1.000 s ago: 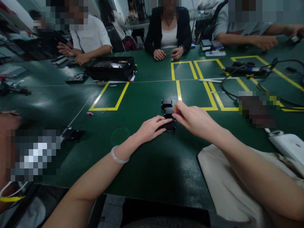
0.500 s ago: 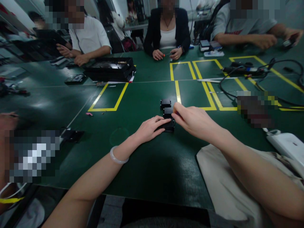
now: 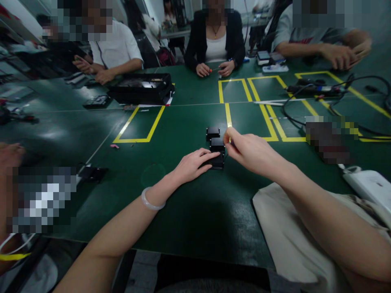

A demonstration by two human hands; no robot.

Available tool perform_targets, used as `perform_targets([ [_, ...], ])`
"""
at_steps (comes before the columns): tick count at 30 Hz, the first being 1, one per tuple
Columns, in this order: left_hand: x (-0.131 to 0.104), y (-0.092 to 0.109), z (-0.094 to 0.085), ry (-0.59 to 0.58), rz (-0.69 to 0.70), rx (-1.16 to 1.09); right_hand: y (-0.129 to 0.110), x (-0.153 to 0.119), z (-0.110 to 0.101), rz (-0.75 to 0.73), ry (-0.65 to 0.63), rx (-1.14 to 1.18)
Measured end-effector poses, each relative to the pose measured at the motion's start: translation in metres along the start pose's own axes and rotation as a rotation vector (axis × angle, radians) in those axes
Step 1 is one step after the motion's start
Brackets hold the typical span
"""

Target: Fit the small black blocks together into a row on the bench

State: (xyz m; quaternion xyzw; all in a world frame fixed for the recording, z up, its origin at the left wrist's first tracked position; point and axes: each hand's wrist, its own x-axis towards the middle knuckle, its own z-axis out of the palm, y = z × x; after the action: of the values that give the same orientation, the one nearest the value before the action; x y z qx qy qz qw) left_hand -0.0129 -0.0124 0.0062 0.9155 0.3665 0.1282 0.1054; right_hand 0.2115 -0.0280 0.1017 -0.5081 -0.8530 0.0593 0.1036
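Three small black blocks stand in a row on the green table (image 3: 189, 211), running away from me. My left hand (image 3: 195, 165) rests with its fingers over the nearest black block (image 3: 217, 161), thumb and fingers on its top and side. Just beyond that is the middle black block (image 3: 217, 143), and farthest is the third black block (image 3: 213, 132). My right hand (image 3: 244, 148) is at the right side of the blocks, its thumb and index finger pinched together beside the nearest one. Whatever the pinch holds is too small to make out.
A beige cloth (image 3: 275, 228) and a white device (image 3: 371, 189) lie at the right, below black cables (image 3: 332, 91). A black case (image 3: 140, 89) stands at the back left. People sit across the table and at the left edge.
My right hand has shifted slightly up and right, away from the blocks, uncovering more of the middle block. My left hand stays put. At the back right, a person's hands have come together.
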Motion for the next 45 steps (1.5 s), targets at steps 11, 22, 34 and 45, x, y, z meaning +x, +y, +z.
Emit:
perform_targets([
  [11,0.0005,-0.0005,-0.0006,-0.006,0.001,0.001,-0.0002,-0.0011,-0.0021,-0.009,-0.017,-0.017],
  [22,0.0002,-0.0002,-0.0008,0.005,0.007,0.002,-0.0048,-0.0033,-0.0018,-0.059,0.003,-0.087],
  [34,0.0008,0.0002,-0.0018,-0.007,0.006,0.004,-0.0029,-0.0031,-0.0013,-0.040,0.000,-0.060],
  [45,0.0003,0.0002,-0.0012,0.016,0.018,-0.003,-0.0033,-0.0021,-0.0010,-0.045,0.010,-0.060],
])
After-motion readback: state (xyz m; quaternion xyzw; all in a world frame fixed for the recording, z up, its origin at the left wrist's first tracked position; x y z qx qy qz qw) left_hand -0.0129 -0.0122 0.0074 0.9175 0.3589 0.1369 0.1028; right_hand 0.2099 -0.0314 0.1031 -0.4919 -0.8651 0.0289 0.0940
